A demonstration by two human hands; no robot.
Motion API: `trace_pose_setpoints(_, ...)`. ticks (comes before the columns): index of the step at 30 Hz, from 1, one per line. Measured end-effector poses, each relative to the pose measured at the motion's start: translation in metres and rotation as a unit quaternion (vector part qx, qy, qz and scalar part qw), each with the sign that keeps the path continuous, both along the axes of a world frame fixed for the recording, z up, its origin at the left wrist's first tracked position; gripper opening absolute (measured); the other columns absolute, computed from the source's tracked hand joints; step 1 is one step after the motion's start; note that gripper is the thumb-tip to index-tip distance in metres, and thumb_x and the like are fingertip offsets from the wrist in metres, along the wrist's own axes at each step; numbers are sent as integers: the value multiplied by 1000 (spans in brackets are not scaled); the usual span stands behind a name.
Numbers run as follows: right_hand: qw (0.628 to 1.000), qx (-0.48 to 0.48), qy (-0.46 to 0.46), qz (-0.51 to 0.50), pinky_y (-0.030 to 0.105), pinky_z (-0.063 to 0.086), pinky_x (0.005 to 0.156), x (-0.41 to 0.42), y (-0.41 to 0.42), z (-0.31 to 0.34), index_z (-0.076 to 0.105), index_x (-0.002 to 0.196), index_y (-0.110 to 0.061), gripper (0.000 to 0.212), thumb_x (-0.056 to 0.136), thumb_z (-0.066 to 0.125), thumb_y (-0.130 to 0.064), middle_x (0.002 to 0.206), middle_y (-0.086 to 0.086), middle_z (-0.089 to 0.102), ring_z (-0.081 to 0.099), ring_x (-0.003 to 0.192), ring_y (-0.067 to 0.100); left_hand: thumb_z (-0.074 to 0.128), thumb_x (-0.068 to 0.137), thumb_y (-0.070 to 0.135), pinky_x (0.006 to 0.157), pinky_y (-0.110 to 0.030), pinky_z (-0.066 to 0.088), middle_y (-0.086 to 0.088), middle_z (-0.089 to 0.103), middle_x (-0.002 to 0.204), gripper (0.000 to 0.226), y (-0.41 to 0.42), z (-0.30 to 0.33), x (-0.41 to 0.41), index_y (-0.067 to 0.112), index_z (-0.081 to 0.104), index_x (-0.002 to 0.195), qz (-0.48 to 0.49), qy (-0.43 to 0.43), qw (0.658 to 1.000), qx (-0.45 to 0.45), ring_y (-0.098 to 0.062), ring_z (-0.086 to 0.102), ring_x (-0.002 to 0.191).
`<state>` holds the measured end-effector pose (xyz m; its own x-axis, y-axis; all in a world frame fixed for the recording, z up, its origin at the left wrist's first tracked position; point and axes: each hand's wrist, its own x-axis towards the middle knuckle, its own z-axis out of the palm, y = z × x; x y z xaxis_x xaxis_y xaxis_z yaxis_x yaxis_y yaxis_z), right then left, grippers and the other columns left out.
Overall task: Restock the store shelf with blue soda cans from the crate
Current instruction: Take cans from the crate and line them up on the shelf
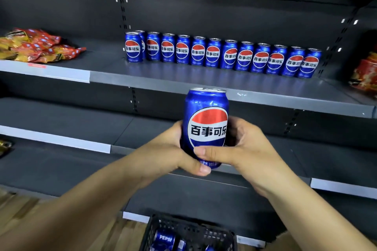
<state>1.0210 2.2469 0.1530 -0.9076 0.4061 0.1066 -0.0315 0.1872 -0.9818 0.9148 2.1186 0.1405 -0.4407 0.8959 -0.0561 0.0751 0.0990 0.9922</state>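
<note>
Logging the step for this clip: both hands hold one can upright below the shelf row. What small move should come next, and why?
Probably lift the can up and forward to the shelf, setting it in front of the row. Left hand and right hand grip it, logo facing out; the row spans the back, with a second row begun at its left end. The crate still holds cans.

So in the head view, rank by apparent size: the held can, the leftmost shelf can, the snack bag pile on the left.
1. Held can, though nearness to the camera inflates it.
2. Snack bag pile.
3. Leftmost shelf can.
</note>
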Motion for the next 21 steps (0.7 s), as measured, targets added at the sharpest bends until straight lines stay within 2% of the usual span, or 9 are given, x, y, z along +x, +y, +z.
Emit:
trace_pose_setpoints(5,998,7,-2,-56,26,56,75,-53,4,-5,62,100,-18,54,54,86,-2,92,-2,73,69,86,10,80,47,30,100,-35,46,14,63,119,74,-8,-6,-47,35,54,116,51,68,996,-37,-4,56,115)
trace_pose_setpoints(7,997,-9,-5,-74,24,56,72,-77,4,-8,61,103,-15,54,56,85,-1,92,-1,73,70,85,10,77,47,39,100,-29,44,14,58,122,67,-9,-5,-72,40,52,110,74,109,990,-53,-1,52,116)
trace_pose_setpoints(9,995,-42,0,-88,18,53,62,-105,3,-8,61,105,-9,52,59,82,3,89,0,73,69,78,7,72,55,37,95,-22,46,10,58,120,56,-11,-4,-104,40,50,107,83,114,989,-52,-1,55,110)
trace_pose_setpoints(12,993,-54,15,-101,14,50,56,-148,2,-2,62,103,-8,50,59,81,5,86,1,74,69,72,5,70,68,32,89,-26,48,-4,64,103,41,-10,-5,-152,26,59,107,51,128,990,-39,-9,60,87)
trace_pose_setpoints(14,991,-53,29,-120,14,52,57,-181,1,3,61,99,-11,48,58,81,5,81,-3,74,69,71,5,71,80,20,85,-27,48,-3,64,94,25,-10,-6,-188,20,62,103,50,129,990,-21,-7,56,78)
trace_pose_setpoints(16,987,-49,45,-144,15,53,59,-217,2,9,59,100,-12,52,56,81,5,83,-2,73,69,73,6,66,86,12,81,-24,48,0,65,89,13,-7,-8,-223,22,63,94,72,137,988,-6,-4,56,73)
trace_pose_setpoints(18,984,-43,58,-160,16,53,62,-251,2,14,58,104,-12,56,56,81,6,89,-2,71,67,77,7,64,86,11,74,-19,45,5,63,81,14,-5,-4,-254,25,63,85,96,145,985,-2,-2,55,68)
trace_pose_setpoints(21,984,-17,55,-166,21,53,70,-299,3,17,57,108,-11,59,57,83,2,94,-1,70,67,85,11,63,86,12,69,-20,42,0,66,78,11,-4,3,-299,21,64,79,101,154,983,-6,-10,57,72)
